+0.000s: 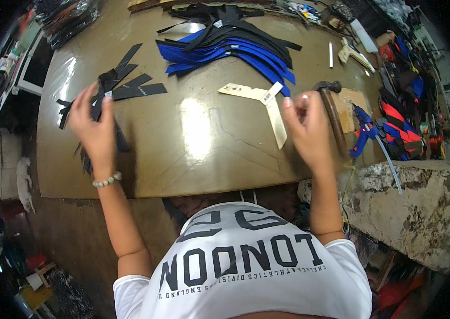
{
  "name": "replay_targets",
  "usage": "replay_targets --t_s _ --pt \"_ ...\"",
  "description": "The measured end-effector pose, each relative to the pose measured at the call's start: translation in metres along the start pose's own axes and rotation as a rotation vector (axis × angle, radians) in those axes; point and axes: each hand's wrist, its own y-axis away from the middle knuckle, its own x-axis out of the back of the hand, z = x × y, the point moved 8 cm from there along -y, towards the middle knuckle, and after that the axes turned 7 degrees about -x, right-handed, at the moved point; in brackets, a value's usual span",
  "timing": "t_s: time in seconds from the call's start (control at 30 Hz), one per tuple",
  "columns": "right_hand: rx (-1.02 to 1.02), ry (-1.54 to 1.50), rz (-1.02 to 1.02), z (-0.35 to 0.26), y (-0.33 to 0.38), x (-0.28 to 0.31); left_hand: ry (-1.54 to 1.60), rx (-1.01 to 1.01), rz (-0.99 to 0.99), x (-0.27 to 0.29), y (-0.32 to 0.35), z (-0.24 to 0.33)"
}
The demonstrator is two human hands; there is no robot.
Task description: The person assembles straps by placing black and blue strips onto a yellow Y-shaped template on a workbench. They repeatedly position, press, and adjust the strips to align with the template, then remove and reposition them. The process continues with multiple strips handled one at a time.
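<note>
My left hand (93, 130), with a beaded bracelet at its wrist, is over a loose pile of black fabric strips (129, 87) at the left of the table. Its thumb and fingers are apart; whether they touch the strips is hard to tell. To the right, my right hand (308, 127) hovers by a cream three-armed template (273, 109) with handwriting on it. Those fingers are loosely curled, the thumb stands away from them, and nothing shows between them. Farther off lies a fanned stack of blue and black curved fabric pieces (230, 50).
A hammer (335, 119) lies just right of my right hand, beside a wooden board (350, 106). Beyond are a blue glue gun (363, 130), a cream glue gun (350, 53) and a white stick (331, 55). Faint outlines mark the brown tabletop (219, 165). Red-and-blue straps (398, 127) sit at the right.
</note>
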Motion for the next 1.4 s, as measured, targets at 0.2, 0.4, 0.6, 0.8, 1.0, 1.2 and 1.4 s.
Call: replay_targets --t_s 0.2,0.4,0.6,0.8,1.0,1.2,1.4 --pt "-0.213 -0.901 -0.665 -0.033 0.015 -0.044 1.19 -0.01 -0.579 -0.084 0.01 0.193" --pt "-0.388 -0.933 -0.935 -0.027 0.027 -0.053 1.365 0.119 -0.62 -0.099 0.021 0.212" --pt "-0.651 -1.461 -1.121 -0.03 0.044 -0.064 1.508 0.194 -0.71 -0.097 0.033 0.214" --pt "-0.661 -1.688 -1.308 -0.042 0.042 -0.068 1.485 0.223 -0.794 -0.11 0.039 0.205" --pt "-0.244 -0.61 -0.232 -0.025 0.011 -0.03 1.825 0.824 -0.603 -0.145 0.055 0.17" --pt "-0.178 -0.754 -0.307 -0.044 0.003 -0.034 2.007 0.866 -0.552 -0.15 0.063 0.168" --pt "-0.134 -0.715 -0.242 -0.051 -0.001 -0.031 1.97 0.83 -0.592 -0.145 0.061 0.171"
